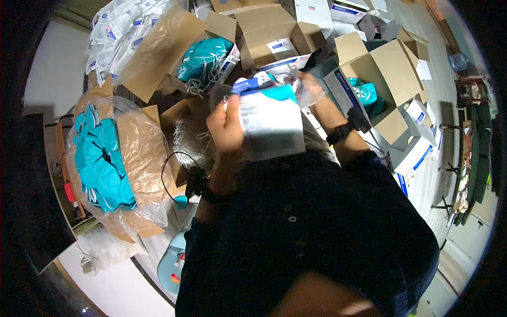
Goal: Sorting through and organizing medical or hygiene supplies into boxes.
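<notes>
In front of my chest I hold a flat plastic bag (270, 119) with a white printed panel. Something teal shows near its top, beside a blue and white printed piece. My left hand (226, 126) is closed on the bag's left edge, thumb on the front. My right hand (312, 91) is closed at the upper right, where loose clear plastic hangs by the fingers. The right fingertips are partly hidden, and the bag is slightly blurred by motion. Dark bands with small devices sit on both wrists.
Left of me, a plastic-lined carton (145, 153) holds teal bundles (103, 158). Ahead stand open cartons, one with a teal bundle (203, 58), another (277, 24) with a white packet. White packets (121, 31) pile up far left. An open box (364, 58) with teal items stands right.
</notes>
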A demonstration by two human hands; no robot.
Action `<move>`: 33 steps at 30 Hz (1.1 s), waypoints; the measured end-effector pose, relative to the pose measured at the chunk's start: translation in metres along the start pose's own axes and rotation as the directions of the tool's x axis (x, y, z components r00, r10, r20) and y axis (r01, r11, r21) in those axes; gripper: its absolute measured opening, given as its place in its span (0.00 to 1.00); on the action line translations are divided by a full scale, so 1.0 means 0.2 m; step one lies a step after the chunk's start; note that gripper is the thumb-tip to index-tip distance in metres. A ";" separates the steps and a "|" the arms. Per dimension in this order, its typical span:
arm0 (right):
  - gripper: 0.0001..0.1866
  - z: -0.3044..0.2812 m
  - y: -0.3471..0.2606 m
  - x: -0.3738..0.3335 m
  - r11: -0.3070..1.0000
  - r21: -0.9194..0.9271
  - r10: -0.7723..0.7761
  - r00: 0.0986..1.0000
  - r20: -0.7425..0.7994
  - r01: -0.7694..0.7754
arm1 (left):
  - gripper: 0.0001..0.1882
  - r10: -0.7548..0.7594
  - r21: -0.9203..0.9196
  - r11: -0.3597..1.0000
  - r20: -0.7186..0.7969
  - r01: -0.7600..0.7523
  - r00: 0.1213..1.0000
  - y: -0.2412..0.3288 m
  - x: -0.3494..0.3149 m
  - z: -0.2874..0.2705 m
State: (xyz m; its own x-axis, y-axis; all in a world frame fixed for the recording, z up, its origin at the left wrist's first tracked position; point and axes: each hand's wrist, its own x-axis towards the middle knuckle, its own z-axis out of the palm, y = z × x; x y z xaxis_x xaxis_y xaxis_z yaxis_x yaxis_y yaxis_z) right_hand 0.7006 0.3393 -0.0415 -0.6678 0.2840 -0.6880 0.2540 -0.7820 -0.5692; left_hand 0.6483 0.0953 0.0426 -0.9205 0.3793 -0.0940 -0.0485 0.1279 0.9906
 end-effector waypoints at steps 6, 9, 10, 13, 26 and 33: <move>0.10 -0.35 -0.07 -0.03 0.838 -0.042 -0.536 0.806 -0.252 0.544 | 0.29 -0.435 -0.523 0.728 0.149 0.444 0.888 -0.18 0.20 -0.01; 0.23 -0.31 -0.13 -0.28 0.529 -0.574 -0.777 0.628 -0.032 0.625 | 0.28 -0.413 -0.449 0.746 0.268 0.492 0.871 -0.25 0.29 -0.03; 0.29 -0.18 -0.13 -0.41 0.326 -0.704 -0.823 0.556 0.117 0.631 | 0.26 -0.352 -0.593 0.631 0.356 0.500 0.866 -0.28 0.30 0.00; 0.45 0.04 -0.14 -0.66 -0.123 -0.714 -0.770 0.388 0.507 0.689 | 0.24 -0.399 -0.613 0.500 0.463 0.611 0.792 -0.36 0.38 0.09; 0.19 -0.25 -0.54 -0.98 -0.770 -0.614 -0.629 -0.045 0.776 0.175 | 0.28 -0.307 -0.351 0.569 0.748 0.744 0.588 0.09 0.52 1.02; 0.13 -0.97 -0.49 -0.69 0.060 -0.998 -0.983 0.174 -0.052 0.038 | 0.44 -0.315 -0.128 0.699 0.828 0.704 0.463 -0.12 0.41 0.96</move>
State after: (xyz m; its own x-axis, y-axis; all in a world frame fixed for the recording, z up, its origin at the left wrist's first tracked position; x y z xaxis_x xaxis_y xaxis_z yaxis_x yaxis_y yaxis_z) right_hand 0.9033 0.4840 0.0214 -0.3293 0.8473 0.4168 0.6880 0.5176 -0.5087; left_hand 0.6488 0.2983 -0.0076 -0.0901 0.8944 -0.4380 -0.7311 0.2392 0.6389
